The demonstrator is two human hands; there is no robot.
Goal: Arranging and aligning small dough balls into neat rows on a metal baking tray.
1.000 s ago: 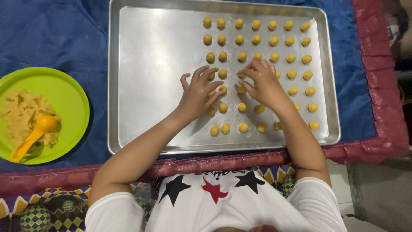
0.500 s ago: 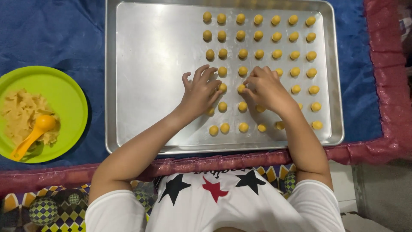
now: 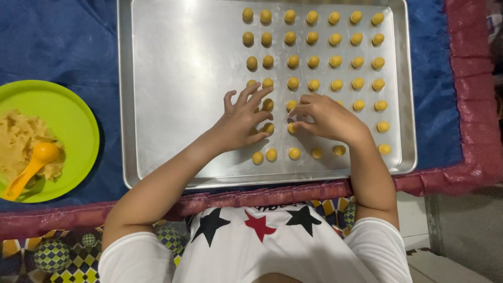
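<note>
A silver baking tray (image 3: 173, 68) lies on a blue cloth and carries several rows of small yellow dough balls (image 3: 314, 62) across its right half. My left hand (image 3: 242, 121) rests flat on the tray with fingers spread, its fingertips touching balls in the left columns. My right hand (image 3: 327, 118) is curled over the middle rows, with thumb and forefinger pinched around one dough ball (image 3: 292, 127). Both forearms reach in from the bottom edge and hide some balls.
A green plate (image 3: 68, 120) at the left holds a heap of yellow dough (image 3: 18, 141) and an orange spoon (image 3: 31, 165). The blue cloth (image 3: 57, 42) has a red border (image 3: 466, 68). The tray's left half is bare metal.
The view has shifted slightly. My left hand has spread its fingers and my right hand has closed its fingertips on a ball in the lower middle rows.
</note>
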